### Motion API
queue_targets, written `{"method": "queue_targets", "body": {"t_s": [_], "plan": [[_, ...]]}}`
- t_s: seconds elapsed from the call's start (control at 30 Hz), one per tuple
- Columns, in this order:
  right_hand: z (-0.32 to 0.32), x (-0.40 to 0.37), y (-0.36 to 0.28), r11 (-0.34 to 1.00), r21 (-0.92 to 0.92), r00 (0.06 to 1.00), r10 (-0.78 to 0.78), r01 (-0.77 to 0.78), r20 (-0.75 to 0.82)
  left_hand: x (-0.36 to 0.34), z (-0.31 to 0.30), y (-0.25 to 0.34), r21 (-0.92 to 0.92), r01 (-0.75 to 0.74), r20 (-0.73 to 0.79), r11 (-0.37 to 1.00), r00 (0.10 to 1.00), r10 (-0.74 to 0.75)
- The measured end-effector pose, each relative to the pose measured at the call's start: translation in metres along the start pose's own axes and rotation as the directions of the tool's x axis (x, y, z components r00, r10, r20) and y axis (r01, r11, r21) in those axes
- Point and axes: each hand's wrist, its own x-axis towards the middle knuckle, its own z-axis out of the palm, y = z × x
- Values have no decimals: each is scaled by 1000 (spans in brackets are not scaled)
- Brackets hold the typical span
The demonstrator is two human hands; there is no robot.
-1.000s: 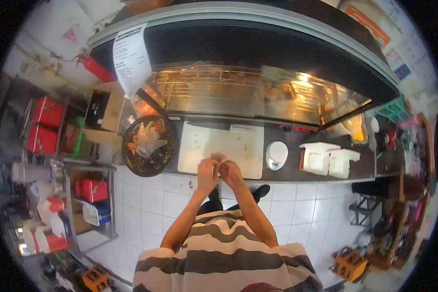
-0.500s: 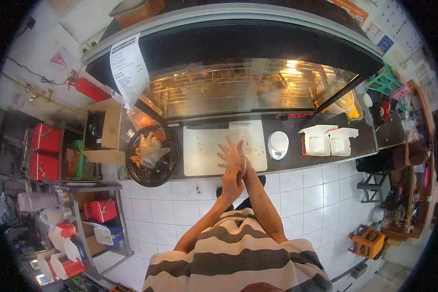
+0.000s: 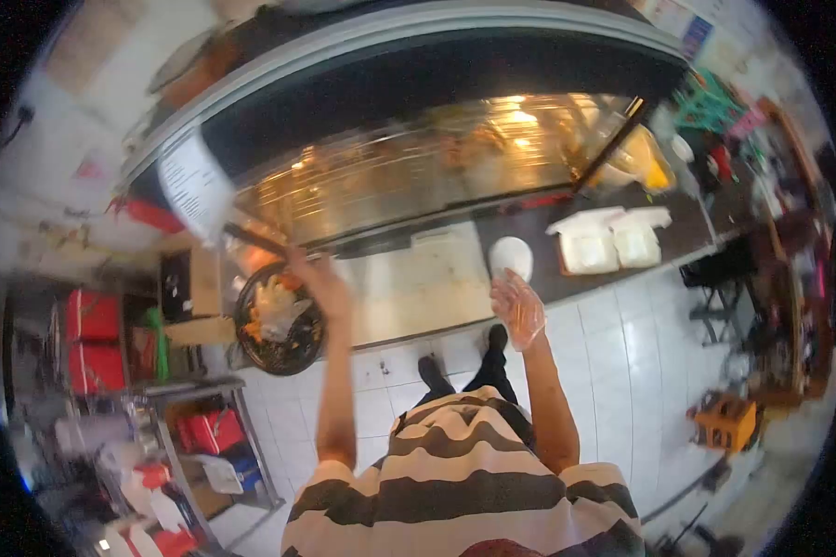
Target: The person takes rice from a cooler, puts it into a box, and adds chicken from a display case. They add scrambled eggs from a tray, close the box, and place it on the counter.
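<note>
My left hand [image 3: 322, 283] is bare and smeared by motion, over the left end of the white cutting board [image 3: 409, 290], beside the black round tray [image 3: 281, 364]. Its finger pose is unclear. My right hand [image 3: 518, 311] wears a clear plastic glove and is open with nothing in it, just in front of the white scale [image 3: 511, 257] and partly overlapping it. On the tray lie a crumpled clear plastic bag [image 3: 277, 311] and orange food pieces.
Behind the board stands a lit glass display cabinet [image 3: 409, 167] with a paper sheet [image 3: 193, 186] hanging at its left. Open white food boxes [image 3: 587, 249] sit right of the scale. Red boxes [image 3: 95, 316] and a metal rack [image 3: 251, 418] are at the left.
My hands have parted: the left moved up and left toward the tray, the right moved right to the scale. The view has shifted and tilted.
</note>
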Motion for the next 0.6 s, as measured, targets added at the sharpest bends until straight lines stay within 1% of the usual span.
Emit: {"method": "queue_targets", "body": {"t_s": [0.03,0.07,0.1,0.13,0.17,0.2,0.27,0.3,0.37,0.4,0.47,0.5,0.53,0.57,0.6], "plan": [[-28,-6,-12,984,-179,994,-34,15,-104,36,3,-27,3,79,-65,997,995,-79],[-34,-24,-27,955,-292,967,-118,49,-225,64,12,-43,22,114,-118,993,987,-110],[-77,-19,-30,891,-451,910,-227,51,-347,84,20,-54,70,109,-159,992,983,-96],[-128,-12,-31,839,-544,868,-268,-2,-417,103,30,-60,129,96,-199,987,978,-69],[-161,-11,-39,781,-621,822,-310,-66,-477,115,41,-64,185,84,-219,979,975,-42],[-168,-16,-52,784,-617,803,-330,-60,-497,121,53,-67,232,76,-238,970,971,-20],[-177,-22,-72,741,-666,682,-444,-86,-582,124,74,-71,310,63,-256,948,966,19],[-184,-17,-84,746,-660,670,-445,-90,-594,122,83,-72,349,58,-256,935,966,35],[-196,10,-116,879,-473,644,-331,-55,-690,115,98,-71,416,29,-248,909,965,82],[-196,27,-133,885,-459,649,-306,-75,-697,111,105,-70,450,5,-238,893,965,114],[-201,63,-164,888,-447,668,-267,-111,-695,99,117,-73,538,-74,-196,840,958,210],[-214,86,-177,896,-427,678,-240,-121,-695,91,123,-78,607,-147,-150,781,944,294],[-221,104,-183,903,-407,689,-210,-135,-694,83,129,-83,684,-232,-82,692,918,389],[-219,116,-183,888,-450,631,-295,-96,-717,73,135,-87,729,-322,-2,604,881,472],[-240,129,-183,846,-511,681,-286,-151,-674,62,142,-45,581,-265,-33,769,937,348]]}}
